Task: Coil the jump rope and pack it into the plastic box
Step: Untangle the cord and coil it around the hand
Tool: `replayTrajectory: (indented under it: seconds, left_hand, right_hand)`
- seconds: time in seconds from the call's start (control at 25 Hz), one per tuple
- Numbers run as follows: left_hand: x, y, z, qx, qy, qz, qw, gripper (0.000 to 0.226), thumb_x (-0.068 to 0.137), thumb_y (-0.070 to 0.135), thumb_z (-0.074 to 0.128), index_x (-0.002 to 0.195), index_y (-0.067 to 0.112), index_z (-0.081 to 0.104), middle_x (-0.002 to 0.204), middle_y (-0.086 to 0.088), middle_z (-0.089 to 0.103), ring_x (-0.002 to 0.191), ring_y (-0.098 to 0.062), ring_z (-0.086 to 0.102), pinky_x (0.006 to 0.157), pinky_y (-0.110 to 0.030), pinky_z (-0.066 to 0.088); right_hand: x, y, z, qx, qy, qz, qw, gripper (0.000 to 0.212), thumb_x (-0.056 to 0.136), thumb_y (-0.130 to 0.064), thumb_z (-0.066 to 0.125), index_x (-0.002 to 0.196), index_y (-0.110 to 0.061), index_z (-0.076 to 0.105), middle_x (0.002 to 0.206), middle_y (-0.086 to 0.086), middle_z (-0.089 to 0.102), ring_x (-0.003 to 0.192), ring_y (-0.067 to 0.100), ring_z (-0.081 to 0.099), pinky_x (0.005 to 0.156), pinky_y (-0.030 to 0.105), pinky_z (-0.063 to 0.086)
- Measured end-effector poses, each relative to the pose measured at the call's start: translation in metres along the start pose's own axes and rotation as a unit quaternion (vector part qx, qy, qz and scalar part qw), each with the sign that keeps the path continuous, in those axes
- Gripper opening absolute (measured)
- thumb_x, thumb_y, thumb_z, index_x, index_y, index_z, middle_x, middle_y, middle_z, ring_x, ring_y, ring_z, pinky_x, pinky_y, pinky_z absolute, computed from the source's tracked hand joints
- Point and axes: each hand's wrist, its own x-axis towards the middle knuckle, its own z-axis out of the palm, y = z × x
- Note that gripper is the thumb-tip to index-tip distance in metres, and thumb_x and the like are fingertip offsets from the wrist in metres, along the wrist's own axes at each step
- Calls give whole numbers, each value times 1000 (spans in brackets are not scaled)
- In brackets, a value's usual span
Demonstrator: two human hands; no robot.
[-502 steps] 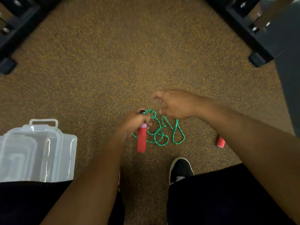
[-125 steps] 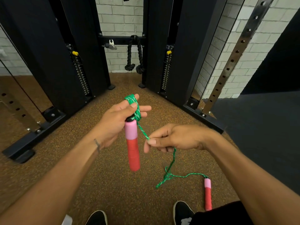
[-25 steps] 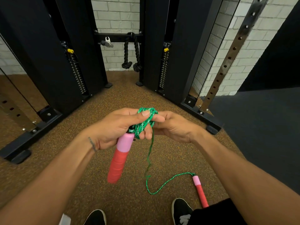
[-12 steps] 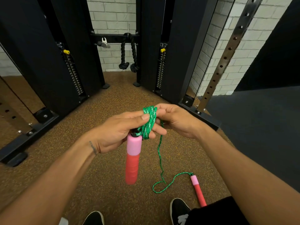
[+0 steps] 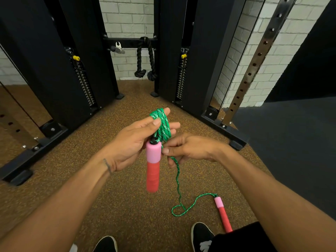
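The green jump rope (image 5: 163, 124) is wound in several turns around the fingers of my left hand (image 5: 134, 142), thumb pressed on the coil. One pink-and-red handle (image 5: 153, 166) hangs down from that coil in front of my palm. My right hand (image 5: 187, 149) pinches the loose strand just below the coil, beside the handle. From there the strand (image 5: 179, 190) drops to the floor, makes a small loop and ends at the second pink-and-red handle (image 5: 222, 213), lying by my right shoe. The plastic box is out of view.
Black gym machine columns (image 5: 60, 70) with weight stacks stand close ahead on both sides, their bases (image 5: 223, 130) running along the brown speckled floor. A black rope attachment (image 5: 145, 59) hangs on the crossbar. Dark grey flooring (image 5: 291, 142) lies to the right. My shoes (image 5: 201, 235) are at the bottom.
My right hand came down from the top of the coil to pinch the strand below it. The hanging handle swung back to vertical, and the slack on the floor has shortened.
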Motion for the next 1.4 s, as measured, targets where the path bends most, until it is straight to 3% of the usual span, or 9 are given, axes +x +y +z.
replayTrajectory:
  seconds: [0.16, 0.36, 0.52, 0.72, 0.8, 0.96, 1.12, 1.2, 1.4]
  left_hand:
    - [2, -1, -8, 37, 26, 5, 999, 42, 90, 21, 51, 132, 26, 50, 125, 1, 70, 119, -14, 63, 98, -54, 45]
    - [-3, -2, -15, 180, -23, -27, 983, 49, 93, -11, 45, 115, 33, 52, 127, -7, 66, 113, -12, 64, 101, -33, 46]
    - [-5, -1, -14, 191, -3, -46, 981, 46, 91, -4, 52, 128, 24, 55, 121, -10, 66, 93, -3, 64, 88, -23, 48]
    - [-5, -3, -13, 230, -82, -51, 968, 31, 92, 16, 60, 123, 13, 56, 105, 3, 72, 99, -7, 66, 90, -23, 50]
    - [-5, -6, -10, 217, -92, -41, 971, 39, 89, 26, 56, 125, 11, 54, 105, 1, 74, 99, -10, 67, 92, -26, 51]
    - [-3, -6, -7, 184, -80, -27, 979, 46, 87, 28, 56, 126, 3, 54, 111, -4, 75, 100, -13, 70, 89, -24, 52]
    - [-4, -5, -4, 228, -113, -34, 967, 45, 91, 33, 51, 121, 0, 58, 114, -2, 74, 104, -16, 70, 94, -29, 52]
    - [-5, -4, -3, 232, -114, -36, 965, 45, 93, 36, 47, 120, 2, 60, 112, -1, 75, 101, -14, 70, 93, -27, 52]
    - [-6, -3, -3, 230, -122, -44, 965, 44, 95, 36, 44, 129, 11, 56, 109, -1, 76, 97, -13, 70, 88, -25, 52]
  right_hand:
    - [-5, -12, 4, -26, 3, -39, 999, 20, 99, -35, 57, 107, -27, 74, 74, -1, 64, 73, 15, 64, 70, 36, 45]
    - [-20, -23, 7, -8, 30, -106, 994, 20, 97, -26, 62, 97, -12, 76, 69, -2, 58, 61, 7, 52, 60, 24, 45]
    - [-26, -26, -2, 59, 80, -167, 981, 23, 98, -31, 57, 86, -18, 72, 83, 30, 61, 53, 7, 33, 53, 30, 23]
    - [-25, -27, -2, 96, 117, -198, 968, 20, 99, -27, 54, 89, -14, 64, 62, -13, 59, 49, 2, 31, 51, 27, 20]
    - [-24, -27, -5, 117, 146, -200, 962, 17, 102, -20, 50, 90, -13, 60, 56, -19, 57, 48, 3, 28, 51, 26, 19]
    - [-21, -25, -9, 145, 189, -197, 951, 15, 100, -24, 52, 93, -13, 61, 68, -14, 64, 48, 3, 27, 48, 19, 21]
    - [-14, -20, -11, 140, 208, -202, 947, 11, 97, -27, 56, 89, -22, 62, 66, -10, 63, 49, 6, 30, 52, 31, 17]
    - [-13, -18, -11, 135, 218, -189, 948, 13, 99, -24, 55, 88, -22, 63, 64, -9, 64, 51, 8, 33, 52, 30, 21]
    - [-8, -12, -12, 109, 230, -160, 954, 14, 99, -22, 56, 87, -19, 62, 67, -12, 67, 58, 0, 56, 56, 24, 35]
